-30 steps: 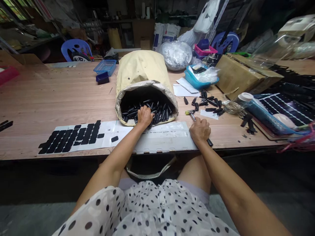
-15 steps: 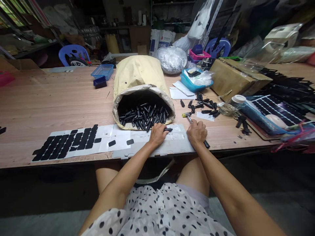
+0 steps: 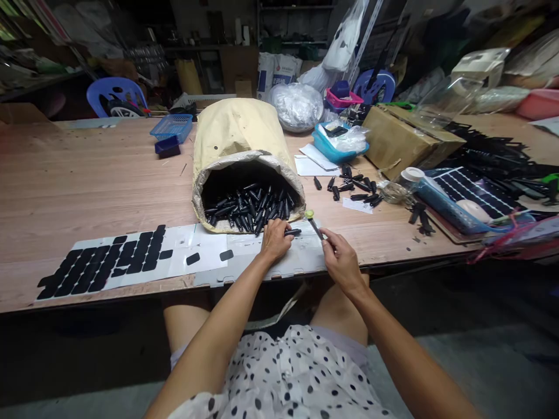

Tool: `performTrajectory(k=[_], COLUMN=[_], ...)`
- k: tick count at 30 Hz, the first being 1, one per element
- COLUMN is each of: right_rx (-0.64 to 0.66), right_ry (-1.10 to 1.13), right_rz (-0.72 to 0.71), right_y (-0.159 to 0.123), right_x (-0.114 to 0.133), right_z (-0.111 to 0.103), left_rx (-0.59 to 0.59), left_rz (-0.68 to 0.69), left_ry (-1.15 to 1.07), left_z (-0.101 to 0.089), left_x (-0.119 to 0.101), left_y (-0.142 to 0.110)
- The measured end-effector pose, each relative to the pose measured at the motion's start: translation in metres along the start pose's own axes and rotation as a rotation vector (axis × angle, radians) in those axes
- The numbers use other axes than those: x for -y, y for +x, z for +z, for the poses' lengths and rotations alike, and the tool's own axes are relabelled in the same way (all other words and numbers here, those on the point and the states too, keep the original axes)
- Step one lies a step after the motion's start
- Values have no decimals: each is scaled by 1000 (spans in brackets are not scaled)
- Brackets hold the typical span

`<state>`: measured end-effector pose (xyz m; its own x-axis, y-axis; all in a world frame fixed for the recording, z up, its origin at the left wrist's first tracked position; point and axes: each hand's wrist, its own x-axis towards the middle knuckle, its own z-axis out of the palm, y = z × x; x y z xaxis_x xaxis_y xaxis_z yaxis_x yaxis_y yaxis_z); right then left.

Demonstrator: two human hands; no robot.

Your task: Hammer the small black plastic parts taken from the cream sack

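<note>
My left hand (image 3: 276,240) is closed on a small black tapered piece (image 3: 293,232), resting on the grey cardboard (image 3: 257,261) at the table's front edge. In my right hand (image 3: 342,260) is a small hammer (image 3: 315,226), gripped by its handle, its yellow-green head raised up and to the right of the black piece. Head and piece are apart. Just behind my left hand, a cream sack (image 3: 243,125) lies on its side, mouth toward me. Many similar black pieces (image 3: 253,208) fill its opening.
On the left lies a white sheet with rows of black rounded stickers (image 3: 100,262). Loose black pieces (image 3: 361,185) are scattered at right, near a cardboard box (image 3: 399,138) and a solar panel (image 3: 474,189). Behind stand a blue basket (image 3: 173,127) and a turquoise basket (image 3: 336,152).
My right hand has turned and moved left, bringing the hammer's head from the right over toward the black piece. My left hand keeps its hold. The view has shifted slightly right.
</note>
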<state>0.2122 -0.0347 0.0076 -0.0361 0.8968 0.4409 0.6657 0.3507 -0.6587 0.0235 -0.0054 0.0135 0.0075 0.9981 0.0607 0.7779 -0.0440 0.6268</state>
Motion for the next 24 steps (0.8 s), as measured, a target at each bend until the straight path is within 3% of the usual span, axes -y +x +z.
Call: performTrajectory(k=[5,13,17,21,24], right_rx=[67,63,135,77,4], right_ry=[40,83,59,-57,-260], right_rz=[15,26,43,80,204], right_y=[-17,-19,-22,-1,31], right_x=[5,13,15,3,-11], right_z=[6,13,18,12,5], left_rx=[21,19,3,1,2], left_rz=[-21,-16,-15,-9,9], left_ry=[-1,8,14,21,46], left_z=[-3,0,2,3,2], left_x=[-3,-1,-1,-2,-3], left_y=[0,1,0,1,0])
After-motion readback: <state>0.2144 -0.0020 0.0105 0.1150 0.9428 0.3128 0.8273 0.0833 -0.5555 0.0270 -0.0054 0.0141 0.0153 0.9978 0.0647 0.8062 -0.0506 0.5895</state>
